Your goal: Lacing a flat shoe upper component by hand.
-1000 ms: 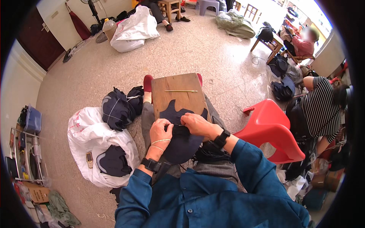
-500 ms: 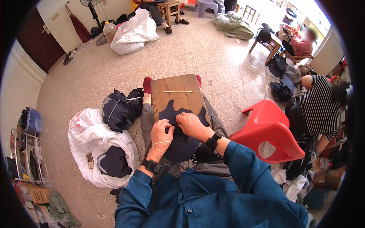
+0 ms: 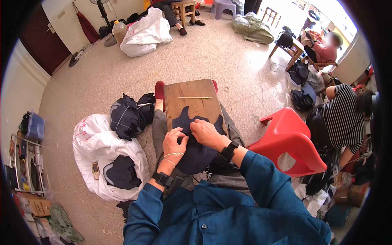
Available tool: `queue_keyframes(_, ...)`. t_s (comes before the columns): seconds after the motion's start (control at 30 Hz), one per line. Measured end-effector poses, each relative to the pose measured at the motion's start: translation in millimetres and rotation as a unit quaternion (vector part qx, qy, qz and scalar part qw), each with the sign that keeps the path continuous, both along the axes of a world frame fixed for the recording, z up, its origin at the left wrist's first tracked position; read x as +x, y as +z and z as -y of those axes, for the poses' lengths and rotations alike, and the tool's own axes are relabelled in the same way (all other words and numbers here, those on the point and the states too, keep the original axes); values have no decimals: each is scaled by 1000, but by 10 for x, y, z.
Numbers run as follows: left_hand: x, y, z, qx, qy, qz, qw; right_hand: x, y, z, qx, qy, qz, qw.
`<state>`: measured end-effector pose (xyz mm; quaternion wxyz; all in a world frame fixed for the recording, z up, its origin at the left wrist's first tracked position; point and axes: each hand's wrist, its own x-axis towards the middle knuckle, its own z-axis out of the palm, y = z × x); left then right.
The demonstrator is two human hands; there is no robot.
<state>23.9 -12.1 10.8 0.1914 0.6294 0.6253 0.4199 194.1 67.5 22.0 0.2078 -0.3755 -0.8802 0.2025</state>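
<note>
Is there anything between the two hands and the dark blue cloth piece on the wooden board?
Nothing visible. The left hand and right hand already rest on the dark blue cloth piece lying over the wooden board.

- Looks like an informal home sewing workshop: a speckled floor (image 3: 228,53) is ringed by low stools (image 3: 185,6)
- Dark fabric bundles (image 3: 126,116) are piled on white sacks (image 3: 98,143) at the left
- Other seated people (image 3: 343,118) are seen at the right, bags (image 3: 302,98) just beside them

bare wooden board (image 3: 192,92) beyond hands, thin stick (image 3: 194,97) across it, red chair (image 3: 292,141) crowding right
</note>
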Motion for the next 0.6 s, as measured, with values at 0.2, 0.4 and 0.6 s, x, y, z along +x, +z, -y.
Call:
queue_keyframes(0.2,71,-29,-35,3,12,7,1000,4,82,-112,-7,23,69,997)
queue_keyframes(0.4,24,-18,-64,-34,30,38,998,387,319,-135,-42,16,141,989)
queue_keyframes(0.6,49,-7,-106,-36,27,32,998,1130,256,92,-73,-56,109,990)
